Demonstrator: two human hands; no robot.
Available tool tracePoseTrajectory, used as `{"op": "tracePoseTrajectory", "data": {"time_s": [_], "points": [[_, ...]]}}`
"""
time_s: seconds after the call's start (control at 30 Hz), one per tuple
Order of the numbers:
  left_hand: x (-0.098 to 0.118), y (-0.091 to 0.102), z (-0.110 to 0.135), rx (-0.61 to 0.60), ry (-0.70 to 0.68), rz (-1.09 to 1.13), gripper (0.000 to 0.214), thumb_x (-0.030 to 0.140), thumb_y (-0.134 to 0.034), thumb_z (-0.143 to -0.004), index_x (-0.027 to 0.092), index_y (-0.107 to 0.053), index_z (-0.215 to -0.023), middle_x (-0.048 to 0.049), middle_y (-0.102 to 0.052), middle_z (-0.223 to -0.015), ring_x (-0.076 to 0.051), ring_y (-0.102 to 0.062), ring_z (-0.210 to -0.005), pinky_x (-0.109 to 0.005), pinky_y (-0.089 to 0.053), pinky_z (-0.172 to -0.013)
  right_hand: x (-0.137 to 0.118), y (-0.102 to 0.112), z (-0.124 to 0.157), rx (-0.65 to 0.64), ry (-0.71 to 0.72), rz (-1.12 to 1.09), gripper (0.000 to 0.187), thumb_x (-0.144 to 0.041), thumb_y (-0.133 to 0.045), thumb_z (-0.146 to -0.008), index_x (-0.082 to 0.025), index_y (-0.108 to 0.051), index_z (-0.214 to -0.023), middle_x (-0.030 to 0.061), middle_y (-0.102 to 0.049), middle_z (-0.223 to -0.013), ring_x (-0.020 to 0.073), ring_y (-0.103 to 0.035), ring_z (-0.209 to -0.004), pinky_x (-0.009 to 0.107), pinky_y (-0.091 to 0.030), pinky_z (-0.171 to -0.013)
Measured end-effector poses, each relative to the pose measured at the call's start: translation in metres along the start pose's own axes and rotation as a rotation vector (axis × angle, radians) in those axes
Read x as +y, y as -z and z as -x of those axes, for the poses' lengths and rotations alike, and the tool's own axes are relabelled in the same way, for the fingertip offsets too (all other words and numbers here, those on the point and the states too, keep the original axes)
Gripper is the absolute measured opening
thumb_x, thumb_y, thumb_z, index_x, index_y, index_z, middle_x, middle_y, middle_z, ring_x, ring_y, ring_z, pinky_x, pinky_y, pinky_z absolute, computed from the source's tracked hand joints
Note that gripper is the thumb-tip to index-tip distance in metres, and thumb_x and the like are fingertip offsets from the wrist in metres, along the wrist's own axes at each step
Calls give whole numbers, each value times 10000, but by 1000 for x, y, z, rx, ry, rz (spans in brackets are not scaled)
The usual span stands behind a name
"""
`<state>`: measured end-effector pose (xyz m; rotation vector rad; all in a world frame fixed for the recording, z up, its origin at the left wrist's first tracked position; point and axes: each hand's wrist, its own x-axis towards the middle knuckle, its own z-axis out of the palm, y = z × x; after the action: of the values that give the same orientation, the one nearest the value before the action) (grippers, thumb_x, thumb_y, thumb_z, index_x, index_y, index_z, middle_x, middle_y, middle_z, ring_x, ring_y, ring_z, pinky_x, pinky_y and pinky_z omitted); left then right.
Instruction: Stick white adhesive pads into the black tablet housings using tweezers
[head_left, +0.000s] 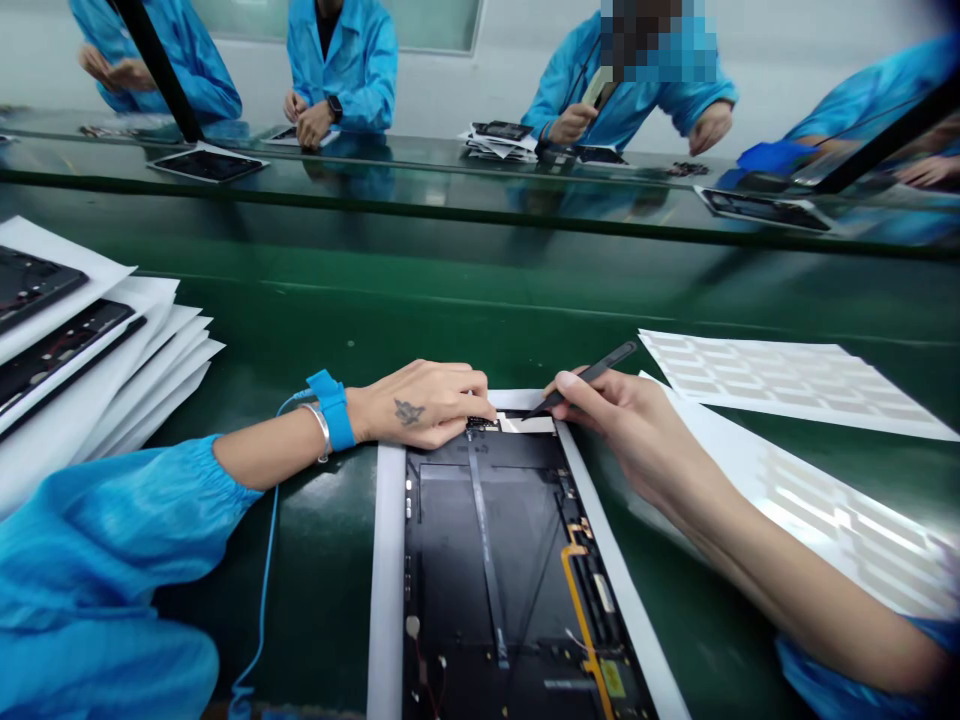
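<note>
Here, left hand (420, 405) empty, resting on tablet housing (487, 560) top edge; right hand (637, 440) gripping black tweezers (592, 376).

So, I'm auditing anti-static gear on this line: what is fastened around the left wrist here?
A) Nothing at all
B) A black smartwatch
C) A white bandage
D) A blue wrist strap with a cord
D: a blue fabric wrist strap sits on the wrist of the left hand, with a thin blue cord trailing down from it.
</note>
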<state>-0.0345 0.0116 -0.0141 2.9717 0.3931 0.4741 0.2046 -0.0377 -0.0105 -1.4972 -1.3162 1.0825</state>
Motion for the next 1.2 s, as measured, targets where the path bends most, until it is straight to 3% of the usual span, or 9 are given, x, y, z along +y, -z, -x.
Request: {"op": "tracePoseTrajectory", "data": {"time_s": [0.23,0.33,0.53,0.63,0.8,1.2], "points": [[-1,2,0,-47,-10,-9,323,54,-428,-859,174,-639,-1072,-71,-639,-1050,-179,-574,-905,-279,-434,-649,-1,2,4,78,162,284,425,-628,-633,-788,-218,-656,-678,36,-671,-659,230,-617,-679,342,-445,-646],[0,2,0,-55,-16,-10,322,59,-419,-867,164,-636,-1081,-79,-649,-1056,-184,-578,-923,-285,-456,-689,-7,-1,11,96,249,260,413,-634,-609,-801,-237,-673,-711,42,-692,-743,249,-634,-739,345,-465,-657],[0,1,1,-29,-27,-8,302,69,-426,-869,147,-644,-1063,-80,-660,-1033,-188,-591,-925,-286,-476,-708,-10,-9,15,-44,351,252,403,-634,-621,-790,-270,-698,-634,68,-731,-839,279,-654,-781,394,-490,-745],[0,1,0,-35,-26,-11,301,65,-427,-870,147,-643,-1063,-83,-659,-1028,-189,-591,-924,-288,-480,-717,-7,-11,14,-56,375,246,308,-564,-642,-807,-290,-735,-699,69,-737,-856,296,-663,-842,417,-498,-791],[0,2,0,-48,-22,-22,299,66,-431,-867,157,-641,-1060,-80,-659,-1026,-187,-589,-918,-279,-474,-707,-3,-10,17,-103,498,296,161,-422,-647,-848,-301,-753,-841,59,-729,-863,273,-659,-875,413,-511,-803],[5,3,-2,-31,-7,-44,276,52,-423,-872,141,-647,-1005,-72,-666,-1058,-187,-577,-917,-286,-469,-706,6,-10,17,-113,694,323,178,-354,-607,-919,-226,-731,-919,58,-720,-856,210,-677,-827,346,-545,-748]]}}
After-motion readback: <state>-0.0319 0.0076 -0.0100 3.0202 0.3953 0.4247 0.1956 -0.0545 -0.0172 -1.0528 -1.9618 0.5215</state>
